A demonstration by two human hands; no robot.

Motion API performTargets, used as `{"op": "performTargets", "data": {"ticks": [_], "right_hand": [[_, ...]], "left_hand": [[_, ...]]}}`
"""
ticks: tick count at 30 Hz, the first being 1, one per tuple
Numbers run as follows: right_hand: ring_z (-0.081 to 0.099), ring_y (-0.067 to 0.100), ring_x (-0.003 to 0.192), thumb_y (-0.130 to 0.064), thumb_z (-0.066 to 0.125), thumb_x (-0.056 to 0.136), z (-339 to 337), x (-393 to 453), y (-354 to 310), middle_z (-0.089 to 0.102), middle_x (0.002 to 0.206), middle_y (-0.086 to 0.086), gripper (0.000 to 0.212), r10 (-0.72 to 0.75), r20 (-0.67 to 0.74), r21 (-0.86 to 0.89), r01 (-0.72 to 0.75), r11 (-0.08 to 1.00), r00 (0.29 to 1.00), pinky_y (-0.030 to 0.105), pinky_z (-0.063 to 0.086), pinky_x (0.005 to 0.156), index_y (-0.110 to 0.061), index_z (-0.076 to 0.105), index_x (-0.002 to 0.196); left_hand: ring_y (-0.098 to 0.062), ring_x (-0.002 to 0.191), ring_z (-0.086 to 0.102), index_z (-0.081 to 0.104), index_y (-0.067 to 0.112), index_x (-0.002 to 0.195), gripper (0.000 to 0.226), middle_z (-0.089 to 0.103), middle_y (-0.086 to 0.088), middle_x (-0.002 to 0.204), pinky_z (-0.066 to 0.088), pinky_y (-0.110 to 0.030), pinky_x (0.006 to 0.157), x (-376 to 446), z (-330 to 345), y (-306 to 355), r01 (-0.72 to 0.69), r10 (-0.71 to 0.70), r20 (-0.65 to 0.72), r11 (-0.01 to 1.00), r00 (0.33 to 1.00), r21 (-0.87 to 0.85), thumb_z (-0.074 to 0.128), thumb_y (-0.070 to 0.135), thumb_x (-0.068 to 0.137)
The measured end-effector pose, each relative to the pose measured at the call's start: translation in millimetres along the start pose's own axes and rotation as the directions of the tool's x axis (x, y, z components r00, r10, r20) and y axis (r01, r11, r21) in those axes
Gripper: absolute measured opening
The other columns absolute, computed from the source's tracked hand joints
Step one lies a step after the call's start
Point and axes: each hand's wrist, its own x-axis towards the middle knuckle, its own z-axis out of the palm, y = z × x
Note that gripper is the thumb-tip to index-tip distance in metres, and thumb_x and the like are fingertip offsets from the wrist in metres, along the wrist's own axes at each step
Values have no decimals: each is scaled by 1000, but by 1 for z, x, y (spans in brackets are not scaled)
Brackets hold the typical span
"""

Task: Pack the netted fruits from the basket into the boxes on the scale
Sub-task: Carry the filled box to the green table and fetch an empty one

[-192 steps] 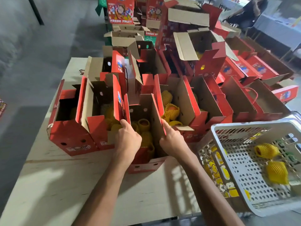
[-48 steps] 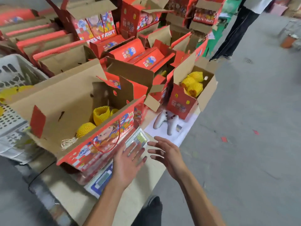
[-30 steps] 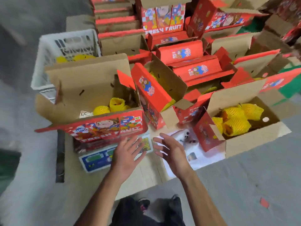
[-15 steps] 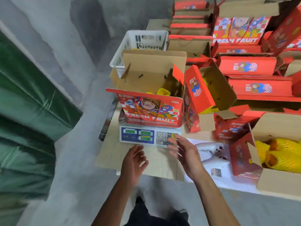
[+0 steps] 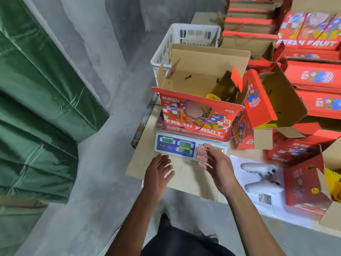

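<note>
Now both my left hand [image 5: 159,175] and right hand [image 5: 215,163] hover spread and empty below the scale [image 5: 184,145] mid-frame, where the box [image 5: 195,115] sits; its soft netted fruit [image 5: 213,97] probably wants gentle cupping.

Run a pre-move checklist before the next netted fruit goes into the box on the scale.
1. Box on the scale seated on the scale: ok.
2. Box flaps open for loading: ok, back flap stands up.
3. Left hand free: ok, open, holding nothing.
4. Right hand free: ok, open, fingers over the scale keypad.
5. Scale reading: cannot tell, the green displays are blurred.
6. Fruit left in the white basket behind the box: cannot tell, its inside is hidden.
</note>
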Motion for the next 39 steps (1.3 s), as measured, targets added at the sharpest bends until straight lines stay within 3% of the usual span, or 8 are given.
{"op": "performTargets", "data": {"ticks": [5,11,16,23,27,32,36,39], "right_hand": [[74,23,98,-25,47,108,10,-1,7,76,117,8,28,7,-3,-5,-7,1000,1000,33,57,79,-13,63,127],[74,23,99,-25,46,109,19,-5,12,76,118,8,29,10,-7,-1,-10,1000,1000,35,56,81,-13,62,130],[74,24,97,-23,46,109,26,-7,13,76,117,10,27,2,-16,5,-2,1000,1000,38,57,84,-14,64,127],[74,24,95,-25,51,107,36,-7,1,76,116,11,26,-67,-35,-13,67,998,997,37,58,84,-13,66,124],[72,28,99,-24,49,107,46,-6,-22,76,116,11,29,-176,-4,-68,176,982,984,40,57,86,-10,66,126],[71,27,98,-19,50,108,72,-7,-75,75,117,16,27,-339,129,-97,352,931,932,32,61,82,-8,67,126],[71,29,100,-12,51,107,99,-3,-127,74,116,17,22,-451,230,-136,487,863,862,39,61,91,-7,65,123],[72,31,99,-6,52,106,119,10,-163,75,113,16,18,-513,240,-175,557,812,824,41,59,95,-7,66,117]], "left_hand": [[-27,111,67,64,10,112,30,73,-9,108,51,-40,85,0,-8,10,32,-32,7,999,999,-31,49,35,106],[-16,98,73,61,16,111,21,71,-4,112,50,-43,99,-2,-20,14,-58,55,32,993,998,102,41,15,110],[-19,101,71,64,15,110,23,71,-5,110,56,-33,78,-6,-23,18,-53,54,-3,996,999,70,42,21,110],[-23,104,67,64,14,108,19,68,-7,111,55,-36,80,-7,-14,30,-85,86,1,992,996,91,46,18,109],[-27,107,68,63,14,107,16,68,-9,112,55,-37,83,-10,9,49,-192,174,102,960,979,206,47,16,107],[-24,87,75,69,16,95,12,76,-4,91,63,-30,73,-16,49,92,-597,510,313,648,801,472,59,16,101],[-17,80,74,68,23,95,14,76,3,88,60,-25,71,-17,85,134,-791,656,451,433,606,432,58,18,105],[-15,78,72,67,19,99,9,74,2,87,57,-22,70,-10,110,166,-857,689,515,360,510,367,60,17,103]]}}
